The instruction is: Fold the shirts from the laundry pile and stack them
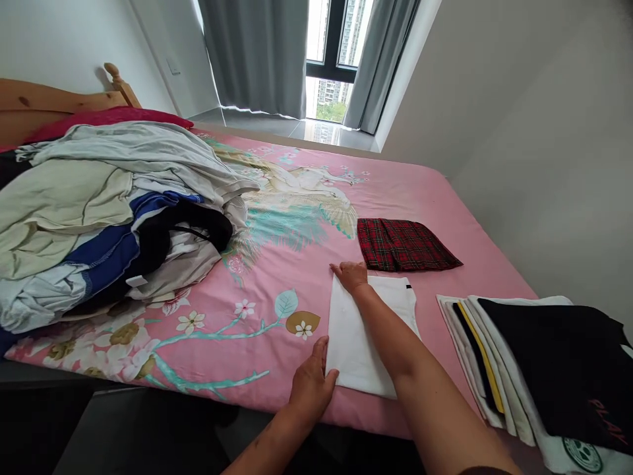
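A folded white garment (pixel 363 343) lies flat near the front edge of the bed, with a small black tag at its far right corner. At its near left edge is my left hand (pixel 311 381), thumb and fingers apart, the thumb touching the cloth. My right hand (pixel 352 275) reaches across the garment to its far left corner, fingers curled in on the cloth there; the fingertips are partly hidden. Just beyond lies a folded red plaid cloth (pixel 403 245).
A big heap of loose clothes (pixel 99 211) covers the bed's left side. On the right rests a stack of folded clothes (pixel 554 369), a black one on top. A pink flowered sheet (pixel 267 284) covers the bed. Grey curtains (pixel 257 59) flank a window behind; a wall borders the right.
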Demonstrator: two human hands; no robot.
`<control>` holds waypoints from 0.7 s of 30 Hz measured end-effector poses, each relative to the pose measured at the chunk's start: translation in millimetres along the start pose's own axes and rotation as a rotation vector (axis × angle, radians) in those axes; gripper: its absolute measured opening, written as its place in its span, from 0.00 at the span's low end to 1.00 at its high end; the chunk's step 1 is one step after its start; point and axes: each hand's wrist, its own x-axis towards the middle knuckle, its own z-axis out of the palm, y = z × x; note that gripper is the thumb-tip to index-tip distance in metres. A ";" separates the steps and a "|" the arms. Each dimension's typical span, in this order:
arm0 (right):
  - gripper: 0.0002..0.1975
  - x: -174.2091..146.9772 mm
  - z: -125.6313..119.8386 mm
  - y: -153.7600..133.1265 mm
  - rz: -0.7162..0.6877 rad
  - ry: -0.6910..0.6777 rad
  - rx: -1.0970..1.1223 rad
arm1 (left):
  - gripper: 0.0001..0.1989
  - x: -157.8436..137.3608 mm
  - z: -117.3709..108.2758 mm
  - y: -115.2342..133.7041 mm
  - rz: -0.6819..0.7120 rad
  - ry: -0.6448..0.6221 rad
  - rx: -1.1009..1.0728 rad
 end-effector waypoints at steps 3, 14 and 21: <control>0.25 1.9 -2.2 -2.4 0.007 0.000 0.011 | 0.31 0.0 0.4 -1.6 0.001 0.027 -0.037; 0.18 -85.1 -10.5 -3.8 -0.455 0.149 0.131 | 0.18 2.8 -1.7 -1.5 -0.076 0.033 -0.298; 0.18 -35.3 -45.0 -8.5 -0.687 -0.161 -0.005 | 0.19 8.4 4.5 2.4 -0.100 -0.012 -0.385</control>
